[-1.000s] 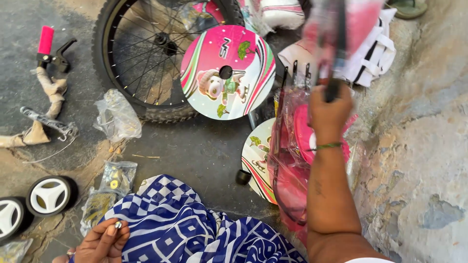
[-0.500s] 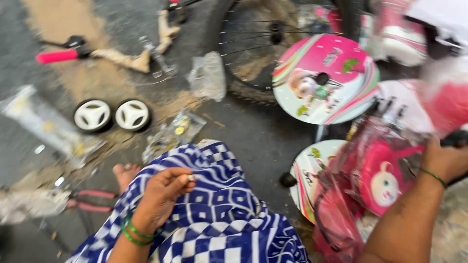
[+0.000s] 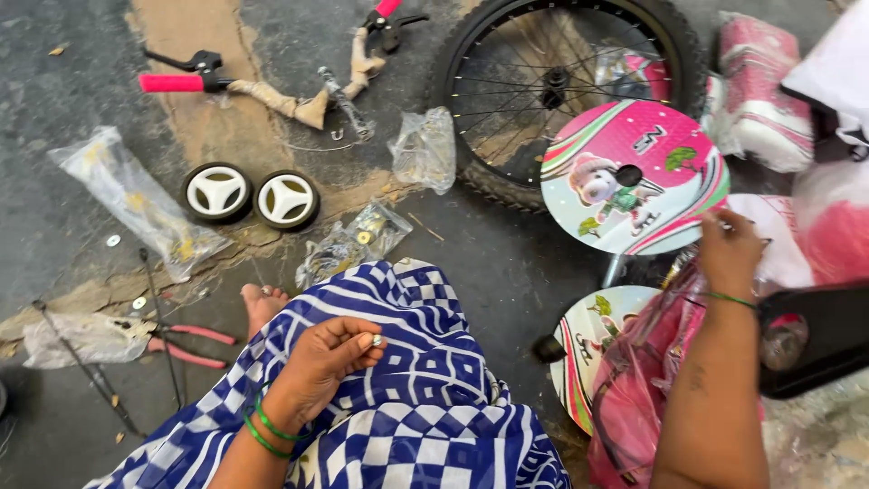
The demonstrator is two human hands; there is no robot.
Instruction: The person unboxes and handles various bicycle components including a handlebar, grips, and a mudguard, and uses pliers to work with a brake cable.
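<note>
My left hand (image 3: 328, 360) rests on my blue-and-white checked lap (image 3: 398, 417), pinching a small silver nut (image 3: 377, 340) between thumb and fingers. My right hand (image 3: 730, 250) reaches over a pink bicycle frame wrapped in clear plastic (image 3: 654, 380) and grips a thin part at its top, beside a round pink cartoon wheel cover (image 3: 634, 177). A second printed disc (image 3: 590, 349) sits lower on the frame. What exactly the right fingers hold is too small to tell.
A black spoked bicycle wheel (image 3: 561, 91) lies behind the disc. Two small white training wheels (image 3: 251, 196), a handlebar with pink grips (image 3: 272, 86), plastic bags of hardware (image 3: 348, 243) and pink-handled pliers (image 3: 186, 344) lie on the concrete. My bare foot (image 3: 262, 303) pokes out.
The view swung left and down. My right hand came down from high on the frame to its top beside the disc. My left hand stayed on my lap with the nut.
</note>
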